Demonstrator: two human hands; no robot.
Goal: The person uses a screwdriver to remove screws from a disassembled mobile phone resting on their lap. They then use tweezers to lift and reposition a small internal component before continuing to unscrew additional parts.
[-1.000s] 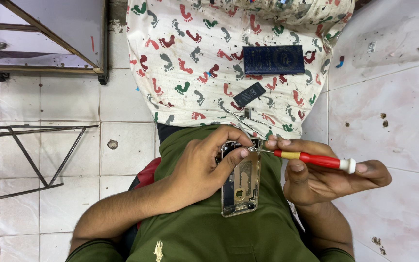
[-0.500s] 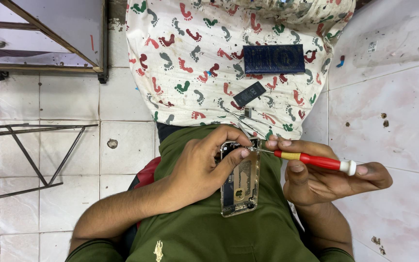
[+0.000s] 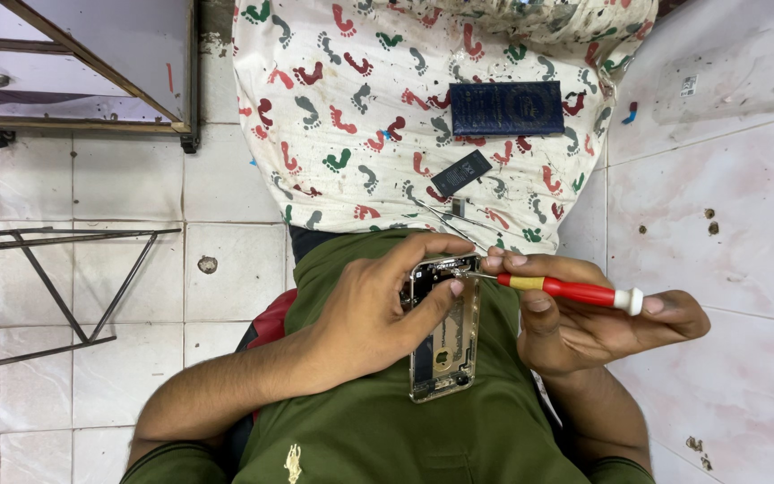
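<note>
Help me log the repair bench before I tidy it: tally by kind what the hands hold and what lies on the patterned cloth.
Opened phone housing, in the left hand: 1
Red-handled screwdriver, in the right hand: 1
Dark blue flat case on the cloth: 1
Small black flat part: 1
Tweezers: 1
Total: 5

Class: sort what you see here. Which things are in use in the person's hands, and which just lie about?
In use:
left hand holding the opened phone shell
right hand holding the red-handled screwdriver, tip at the shell's top

Lying about:
dark blue flat case on the footprint cloth
small black part
tweezers
</note>
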